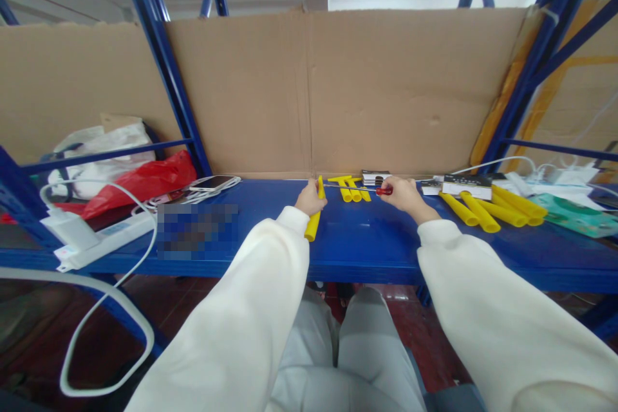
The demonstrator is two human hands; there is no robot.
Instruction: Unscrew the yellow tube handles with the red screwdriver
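Observation:
My left hand is closed around a yellow tube that stands tilted over the blue shelf top. In my right hand is a screwdriver with a red handle. Its thin shaft points left and its tip reaches the upper part of the tube; whether it meets a screw there is too small to tell. Just behind, between both hands, lie several yellow tube pieces, one of them crosswise. A small black-and-white box sits behind them, near the cardboard.
Several yellow tubes lean on a black-and-white box at right, beside a green packet. At left are a phone, a white power strip and a red bag. A cardboard panel closes the back.

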